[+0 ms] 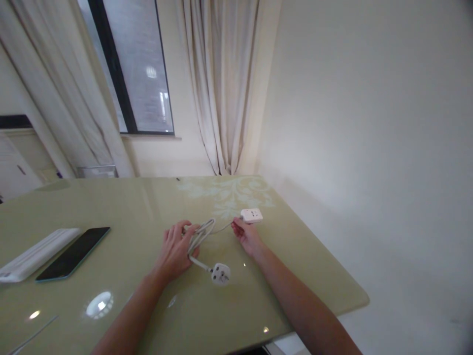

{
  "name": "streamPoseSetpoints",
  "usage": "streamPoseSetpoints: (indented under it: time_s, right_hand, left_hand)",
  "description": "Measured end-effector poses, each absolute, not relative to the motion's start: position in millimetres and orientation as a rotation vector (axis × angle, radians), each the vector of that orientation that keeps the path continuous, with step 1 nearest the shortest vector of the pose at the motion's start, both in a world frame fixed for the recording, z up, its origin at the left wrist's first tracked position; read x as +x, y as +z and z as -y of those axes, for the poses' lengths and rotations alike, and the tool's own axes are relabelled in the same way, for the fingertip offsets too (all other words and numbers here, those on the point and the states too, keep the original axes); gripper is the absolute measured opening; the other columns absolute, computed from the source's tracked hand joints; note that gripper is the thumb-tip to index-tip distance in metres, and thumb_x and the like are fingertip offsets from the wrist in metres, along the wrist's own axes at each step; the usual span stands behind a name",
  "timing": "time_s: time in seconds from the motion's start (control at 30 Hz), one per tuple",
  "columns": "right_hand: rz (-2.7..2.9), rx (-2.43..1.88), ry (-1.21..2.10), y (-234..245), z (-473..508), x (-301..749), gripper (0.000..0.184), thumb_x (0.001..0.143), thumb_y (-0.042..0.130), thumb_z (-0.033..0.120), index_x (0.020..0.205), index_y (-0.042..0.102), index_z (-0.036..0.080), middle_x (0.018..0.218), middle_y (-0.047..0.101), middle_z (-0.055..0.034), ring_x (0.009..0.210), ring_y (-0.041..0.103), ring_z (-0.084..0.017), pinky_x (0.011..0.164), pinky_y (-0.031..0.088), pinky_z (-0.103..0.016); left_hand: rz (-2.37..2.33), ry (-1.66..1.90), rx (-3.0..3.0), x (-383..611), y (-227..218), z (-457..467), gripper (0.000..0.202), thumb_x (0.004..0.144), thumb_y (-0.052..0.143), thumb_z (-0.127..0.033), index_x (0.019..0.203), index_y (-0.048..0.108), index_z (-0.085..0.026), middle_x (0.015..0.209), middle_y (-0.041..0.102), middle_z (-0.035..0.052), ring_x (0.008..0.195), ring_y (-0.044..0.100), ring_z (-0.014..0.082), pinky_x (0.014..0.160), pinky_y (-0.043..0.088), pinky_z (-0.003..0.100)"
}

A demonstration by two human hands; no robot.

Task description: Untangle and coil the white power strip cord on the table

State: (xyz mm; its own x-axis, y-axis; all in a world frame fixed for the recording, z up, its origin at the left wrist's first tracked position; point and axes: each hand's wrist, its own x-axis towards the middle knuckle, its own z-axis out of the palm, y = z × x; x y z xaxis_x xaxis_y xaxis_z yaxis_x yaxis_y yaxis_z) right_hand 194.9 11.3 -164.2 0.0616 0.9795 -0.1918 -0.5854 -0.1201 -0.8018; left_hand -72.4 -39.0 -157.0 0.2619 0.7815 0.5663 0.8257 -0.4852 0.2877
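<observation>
In the head view, my left hand (pixel 179 249) is closed around a looped bundle of white power cord (pixel 201 235). From the bundle a short length of cord runs to a round white plug (pixel 220 274) just right of that hand. My right hand (pixel 247 233) pinches the cord where it meets a small white socket block (pixel 252 215). A single strand stretches between the bundle and the block. The block's outlet face is turned up, with dark slots showing.
A glossy pale green table (pixel 155 305) reflects ceiling lights. On the left lie a long white power strip-like object (pixel 39 255) and a dark flat tablet-like slab (pixel 74 254). A thin white cable (pixel 35 335) is at bottom left. A wall (pixel 369 148) borders the right side.
</observation>
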Motion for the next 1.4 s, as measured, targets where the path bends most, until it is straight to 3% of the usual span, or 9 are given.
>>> streamPoseSetpoints:
  time_s: [0.1, 0.2, 0.33, 0.53, 0.7, 0.9, 1.13, 1.27, 1.4]
  right_hand:
    - [0.537, -0.929, 1.508, -161, -13, 194, 0.023, 0.075, 0.091, 0.017, 0.087, 0.071, 0.016, 0.078, 0.078, -0.0022, 0.067, 0.074, -0.010, 0.060, 0.059, -0.015]
    - [0.550, -0.966, 1.553, -159, -12, 193, 0.020, 0.080, 0.088, 0.020, 0.089, 0.071, 0.015, 0.078, 0.079, -0.0055, 0.066, 0.075, -0.013, 0.059, 0.060, -0.018]
    - [0.585, -1.026, 1.579, -158, -13, 193, 0.015, 0.088, 0.080, 0.023, 0.093, 0.070, 0.014, 0.081, 0.080, -0.0099, 0.064, 0.075, -0.014, 0.058, 0.060, -0.020]
    - [0.589, -1.038, 1.518, -159, -16, 199, 0.019, 0.087, 0.076, 0.025, 0.101, 0.065, 0.018, 0.087, 0.080, -0.0076, 0.066, 0.074, -0.014, 0.061, 0.059, -0.021]
    - [0.588, -1.010, 1.452, -162, -19, 208, 0.024, 0.083, 0.079, 0.030, 0.097, 0.061, 0.021, 0.085, 0.076, -0.0030, 0.063, 0.070, -0.011, 0.059, 0.056, -0.021]
    - [0.616, -0.983, 1.390, -163, -25, 210, 0.037, 0.072, 0.085, 0.039, 0.095, 0.063, 0.020, 0.079, 0.072, -0.0008, 0.058, 0.061, -0.010, 0.055, 0.049, -0.021]
    - [0.696, -0.933, 1.330, -157, -22, 212, 0.054, 0.059, 0.089, 0.050, 0.098, 0.068, 0.020, 0.074, 0.070, 0.0002, 0.058, 0.056, -0.011, 0.053, 0.042, -0.022]
    - [0.719, -0.894, 1.280, -155, -13, 213, 0.055, 0.061, 0.087, 0.056, 0.099, 0.069, 0.021, 0.072, 0.067, 0.0006, 0.059, 0.054, -0.012, 0.055, 0.040, -0.025]
    - [0.744, -0.739, 1.132, -123, 4, 224, 0.047, 0.068, 0.085, 0.058, 0.096, 0.068, 0.024, 0.070, 0.061, 0.0028, 0.063, 0.053, -0.013, 0.059, 0.040, -0.026]
  left_hand:
    - [1.578, -1.088, -2.520, -73, -157, 39, 0.014, 0.085, 0.074, -0.035, 0.097, 0.073, -0.027, 0.099, 0.074, 0.0122, 0.102, 0.063, 0.0347, 0.108, 0.038, 0.051]
    - [1.651, -1.022, -2.587, -82, -158, 36, 0.015, 0.089, 0.068, -0.040, 0.081, 0.067, -0.027, 0.084, 0.073, 0.0093, 0.087, 0.065, 0.0305, 0.094, 0.045, 0.041]
    - [1.800, -0.692, -2.379, -100, -151, 25, 0.008, 0.090, 0.060, -0.031, 0.090, 0.067, -0.028, 0.088, 0.075, 0.0099, 0.081, 0.068, 0.0316, 0.075, 0.045, 0.036]
    - [1.802, -0.475, -1.975, -125, -134, -8, 0.017, 0.094, 0.048, -0.019, 0.099, 0.065, -0.021, 0.093, 0.075, 0.0158, 0.093, 0.070, 0.0360, 0.088, 0.046, 0.043]
    - [1.909, -0.415, -1.824, -142, -150, -33, 0.029, 0.104, 0.041, -0.032, 0.110, 0.065, -0.018, 0.107, 0.074, 0.0159, 0.104, 0.067, 0.0377, 0.091, 0.046, 0.046]
    - [1.771, -0.567, -1.944, -142, -179, -36, 0.071, 0.098, 0.055, -0.057, 0.151, 0.054, -0.010, 0.137, 0.065, 0.0246, 0.123, 0.057, 0.0443, 0.108, 0.040, 0.057]
    - [1.680, -0.576, -2.102, -137, -189, -49, 0.051, 0.103, 0.039, -0.027, 0.144, 0.065, -0.012, 0.131, 0.073, 0.0222, 0.123, 0.064, 0.0388, 0.118, 0.034, 0.058]
    - [1.687, -0.703, -2.050, -137, -194, -60, 0.050, 0.102, 0.042, -0.029, 0.141, 0.067, -0.009, 0.134, 0.072, 0.0239, 0.135, 0.059, 0.0384, 0.127, 0.019, 0.062]
    - [1.580, -0.772, -2.123, -141, -199, -55, 0.052, 0.103, 0.041, -0.033, 0.142, 0.067, -0.009, 0.141, 0.069, 0.0225, 0.136, 0.060, 0.0363, 0.128, 0.023, 0.059]
